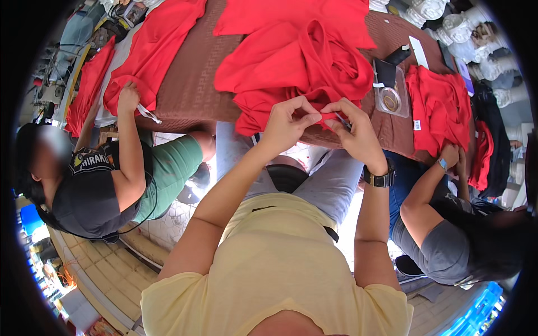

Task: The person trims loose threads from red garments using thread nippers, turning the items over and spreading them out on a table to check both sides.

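My left hand [291, 120] and my right hand [354, 127] meet fingertip to fingertip at the near edge of the table. Both are closed in a pinch, thumb against finger. What lies between the left fingertips is too small to tell. A small, thin greyish thing [342, 119] shows among the right fingers; its kind cannot be made out. Right behind the hands lies a bunched red garment [274, 61], its folds heaped up and hanging slightly over the edge. Whether the fingertips grip its cloth is unclear.
A brown cloth covers the table [188, 73]. To the right sit a clear plastic box [392, 99] and a black case [398, 55]. Co-workers on the left [106, 179] and right [448, 229] handle red garments [440, 106]. White busts [465, 28] stand at the back right.
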A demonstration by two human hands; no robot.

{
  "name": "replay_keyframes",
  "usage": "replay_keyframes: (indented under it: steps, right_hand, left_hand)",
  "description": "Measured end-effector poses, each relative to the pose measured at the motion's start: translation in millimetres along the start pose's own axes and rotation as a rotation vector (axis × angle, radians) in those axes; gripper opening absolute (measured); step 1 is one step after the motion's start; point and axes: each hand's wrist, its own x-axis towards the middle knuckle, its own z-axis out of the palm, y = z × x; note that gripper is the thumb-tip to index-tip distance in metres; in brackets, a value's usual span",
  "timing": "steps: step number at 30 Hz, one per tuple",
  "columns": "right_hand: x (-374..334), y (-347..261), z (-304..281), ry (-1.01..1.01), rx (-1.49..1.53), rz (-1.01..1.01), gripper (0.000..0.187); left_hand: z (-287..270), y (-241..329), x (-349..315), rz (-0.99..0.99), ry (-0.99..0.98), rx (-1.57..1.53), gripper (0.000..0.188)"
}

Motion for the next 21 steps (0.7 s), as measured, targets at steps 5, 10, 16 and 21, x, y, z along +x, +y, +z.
replay_keyframes:
  steps: [5,10,16,21]
  right_hand:
    - [-10.6,-2.6,-8.3,0.045,0.188,0.016,0.02]
    - [-6.6,-8.3,-11.1,0.046,0.228,0.108,0.019]
    - [-7.9,-5.1,-13.3,0.053,0.212,0.097,0.018]
    - [-6.1,-4.6,-10.3,0.055,0.127,0.024,0.019]
  left_hand:
    - [21.5,17.9,-3.4,-0.163,0.06,-0.765,0.011]
    - [5.6,16.7,-5.5,-0.151,0.008,-1.164,0.015]
    - [5.9,15.9,-1.0,0.051,0.211,-0.464,0.027]
    - [14.5,27.0,5.8,0.061,0.139,-0.135,0.024]
